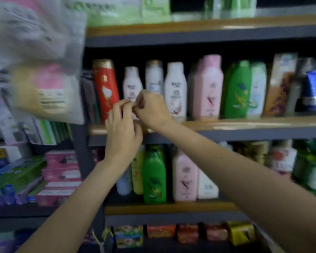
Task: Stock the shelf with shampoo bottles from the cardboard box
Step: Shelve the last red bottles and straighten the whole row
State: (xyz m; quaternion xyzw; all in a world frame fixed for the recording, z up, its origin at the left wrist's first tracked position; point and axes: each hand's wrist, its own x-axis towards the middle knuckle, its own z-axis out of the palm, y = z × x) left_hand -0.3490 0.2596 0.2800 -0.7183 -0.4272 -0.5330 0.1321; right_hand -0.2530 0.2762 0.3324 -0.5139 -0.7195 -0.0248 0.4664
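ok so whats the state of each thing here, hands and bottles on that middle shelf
left hand: raised, fingers curled, fingertips meeting the right hand; nothing visibly held
right hand: fingers curled, pinching toward the left hand
red bottle: upright, leaning slightly
white bottles: upright, capped
pink bottle: upright, capped
green bottle: upright, capped

Crowded middle shelf, little room between bottles.

Packed side by side along the middle wooden-edged shelf (226, 123): tall red bottle with gold cap (106, 88), small white bottles (175, 88), pink square-shouldered bottle (206, 88), green bottle (237, 90), all touching or nearly so. Open dark band above the caps, under the upper shelf board (190, 36). Blocking the front of the small white bottles: left hand (122, 128) and right hand (150, 110), fingertips meeting just before the shelf lip. Overhanging at left: blurred hanging packets (44, 79), close beside the red bottle.
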